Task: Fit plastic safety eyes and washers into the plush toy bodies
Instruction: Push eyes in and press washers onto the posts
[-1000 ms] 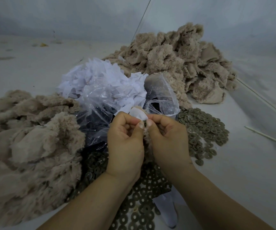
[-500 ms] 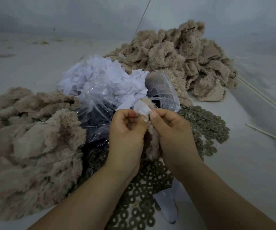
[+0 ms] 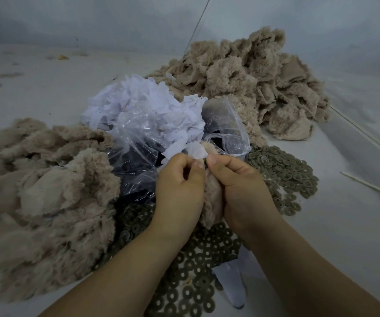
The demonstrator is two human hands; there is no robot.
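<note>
While the piles around them lie just as they did a second ago, the two hands have eased slightly apart, so more of the plush body shows between them. The left hand has its fingers curled, thumb and forefinger pinching a white scrap at the top of the body. The right hand grips the body's other side, thumb pressed near the same spot. An eye or washer may sit under the thumbs, but it is hidden, so I cannot tell. The work looks to be mid-fit on this one piece. Washers lie loose on the table, just right of the hands and below them; a clear bag lies behind, between two plush heaps.
</note>
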